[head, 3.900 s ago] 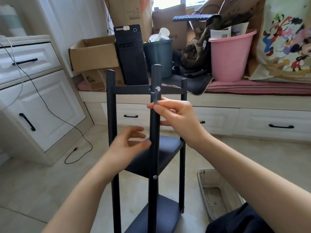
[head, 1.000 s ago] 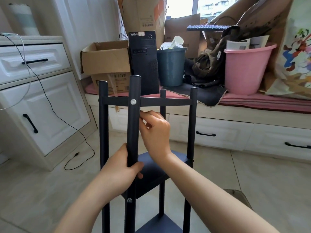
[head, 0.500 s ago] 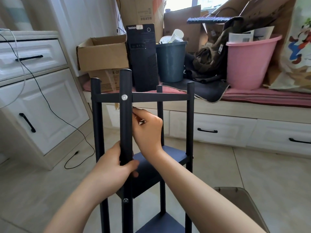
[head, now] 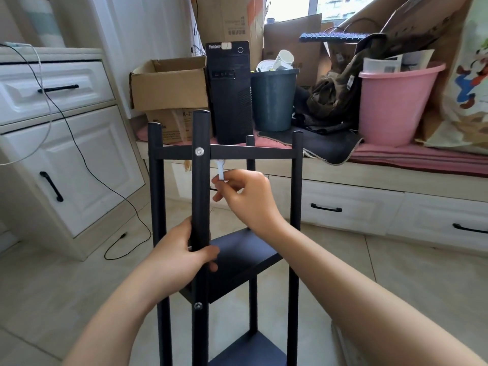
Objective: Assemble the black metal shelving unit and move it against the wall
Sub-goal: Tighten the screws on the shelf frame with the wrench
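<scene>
On the tiled floor [head: 47, 294], in front of the window bench [head: 396, 165], the black shelving unit [head: 227, 260] is stood upright, its long axis vertical and its four posts pointing at the ceiling. The nearest post [head: 200, 196] is gripped by the left hand [head: 182, 257], fingers and thumb curled round it just above the middle shelf [head: 245, 254]. A small silver wrench [head: 220, 170] is pinched between thumb and fingertips of the right hand [head: 248, 196], held just beside that post and just under the top crossbar [head: 250, 152], its open end up.

The step in hand is judged to be the tightening of the top screw [head: 199, 151], whose head faces the person. It would be done best with the post kept braced by the left hand so the frame cannot twist, the wrench seated squarely on its fastener before any turn is made, and the joint snugged without being forced. Whether a nut sits behind the post cannot be told.
</scene>
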Tool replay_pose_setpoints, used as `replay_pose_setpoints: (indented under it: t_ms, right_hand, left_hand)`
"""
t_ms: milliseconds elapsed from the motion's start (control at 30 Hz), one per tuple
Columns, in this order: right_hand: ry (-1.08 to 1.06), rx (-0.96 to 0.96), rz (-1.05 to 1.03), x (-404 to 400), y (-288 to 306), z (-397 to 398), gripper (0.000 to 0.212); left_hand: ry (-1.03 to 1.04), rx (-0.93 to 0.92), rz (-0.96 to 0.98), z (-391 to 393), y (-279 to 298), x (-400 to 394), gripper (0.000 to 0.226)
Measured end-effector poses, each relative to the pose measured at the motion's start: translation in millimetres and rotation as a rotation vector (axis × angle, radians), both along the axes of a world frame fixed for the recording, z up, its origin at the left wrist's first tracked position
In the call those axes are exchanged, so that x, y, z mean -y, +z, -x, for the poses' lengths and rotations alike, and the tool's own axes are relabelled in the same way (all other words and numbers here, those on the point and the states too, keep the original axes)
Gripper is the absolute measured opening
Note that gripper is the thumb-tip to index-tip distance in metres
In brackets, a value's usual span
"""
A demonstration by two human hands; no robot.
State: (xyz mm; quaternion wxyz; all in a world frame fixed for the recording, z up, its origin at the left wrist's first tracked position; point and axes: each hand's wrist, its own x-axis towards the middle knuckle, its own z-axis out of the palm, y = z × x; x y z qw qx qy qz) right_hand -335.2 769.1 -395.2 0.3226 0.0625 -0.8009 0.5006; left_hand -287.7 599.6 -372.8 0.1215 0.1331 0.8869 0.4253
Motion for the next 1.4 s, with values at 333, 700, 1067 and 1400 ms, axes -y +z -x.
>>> replay_pose_setpoints:
  t_ms: [333,700,1067,1400]
  right_hand:
    - [-0.092,0.072,-0.133,-14,26,-14,0.014]
    - [-0.183,-0.111,-0.181,0,18,-20,0.016]
    - [-0.354,-0.338,-0.049,18,-7,-2,0.011]
    - [-0.323,-0.367,0.159,25,-10,5,0.017]
  left_hand:
    - [-0.06,-0.053,0.026,-1,-3,1,0.014]
    - [-0.092,-0.036,0.011,-1,-3,5,0.015]
    - [-0.124,-0.024,-0.066,-1,-6,1,0.016]
    - [-0.129,-0.041,-0.079,3,-11,-6,0.019]
